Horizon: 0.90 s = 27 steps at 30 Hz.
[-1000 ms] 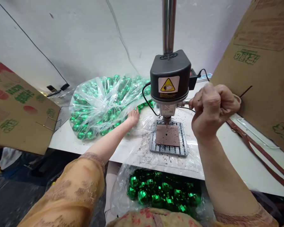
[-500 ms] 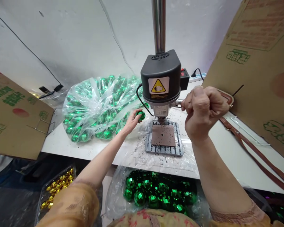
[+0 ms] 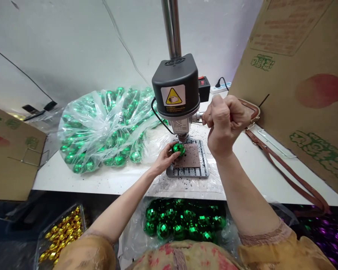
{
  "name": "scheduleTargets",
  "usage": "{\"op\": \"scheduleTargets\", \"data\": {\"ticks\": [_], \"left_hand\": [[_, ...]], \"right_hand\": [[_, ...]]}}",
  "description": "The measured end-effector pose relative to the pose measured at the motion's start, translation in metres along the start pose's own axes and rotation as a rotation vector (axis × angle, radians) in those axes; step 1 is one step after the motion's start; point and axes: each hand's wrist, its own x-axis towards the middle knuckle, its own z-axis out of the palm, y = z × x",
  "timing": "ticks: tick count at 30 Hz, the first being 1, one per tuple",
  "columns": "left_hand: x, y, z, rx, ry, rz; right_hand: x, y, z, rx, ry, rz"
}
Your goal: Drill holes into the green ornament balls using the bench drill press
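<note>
My left hand (image 3: 166, 158) grips a shiny green faceted ball (image 3: 178, 149) between thumb and fingers. The ball is just below the chuck (image 3: 182, 137) of a small black drill press (image 3: 175, 84), over a brown board (image 3: 193, 159) on the slotted grey base (image 3: 205, 165). My right hand (image 3: 227, 122) is closed in a fist at the feed handle (image 3: 198, 117) on the press's right side; most of the handle is hidden by the fingers. Dark shavings are scattered over the board and base.
A clear bag of green balls (image 3: 101, 129) lies on the white table (image 3: 73, 182) at left. More green faceted balls (image 3: 178, 229) sit in plastic at my lap. Cardboard boxes (image 3: 293, 112) flank both sides. A brown strap (image 3: 287, 172) lies at right; gold balls (image 3: 63, 234) are low left.
My left hand has brought the green ball from beside the bag rightward to under the chuck. My right hand stays at the handle. The view has shifted slightly.
</note>
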Motion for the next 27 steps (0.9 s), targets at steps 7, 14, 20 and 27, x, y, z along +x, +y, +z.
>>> {"op": "scheduleTargets", "data": {"ticks": [7,14,20,27], "left_hand": [[0.006,-0.004,0.001,0.139,-0.029,0.029],[0.008,-0.008,0.016,0.388,0.084,0.159],[0.002,-0.012,0.028,0.524,0.158,0.243],[-0.002,-0.017,0.029,0.559,0.196,0.274]], "right_hand": [[0.0,-0.001,-0.001,-0.066,-0.005,0.007],[0.0,0.0,0.0,-0.017,-0.015,-0.012],[0.0,-0.003,-0.001,-0.06,-0.018,0.028],[-0.001,-0.004,-0.003,-0.012,-0.034,0.006]]}}
